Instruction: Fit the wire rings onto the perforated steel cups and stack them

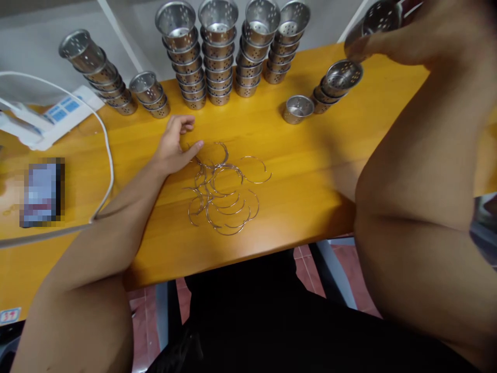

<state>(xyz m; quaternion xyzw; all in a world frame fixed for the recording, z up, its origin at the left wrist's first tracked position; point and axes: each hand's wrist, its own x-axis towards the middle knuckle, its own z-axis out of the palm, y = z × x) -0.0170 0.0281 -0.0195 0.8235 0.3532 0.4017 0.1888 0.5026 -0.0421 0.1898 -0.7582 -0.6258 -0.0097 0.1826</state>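
My left hand [176,147] rests on the table beside a loose pile of thin curved metal wires [227,181], its fingers bent and apart with nothing held. At the upper right my right hand [399,44] is raised and grips a perforated metal cup [378,23]; part of its fingers is hidden or blurred. Just below that hand leans a short stack of perforated cups [341,77]. A single metal cup [298,110] stands upright to the left of this stack.
Tall stacks of perforated cups [219,65] line the back by the wall. Two more stacks, a leaning one [111,85] and a short one [151,96], stand left. A power strip [62,116], white cable [111,166] and blurred phone [41,191] lie at left.
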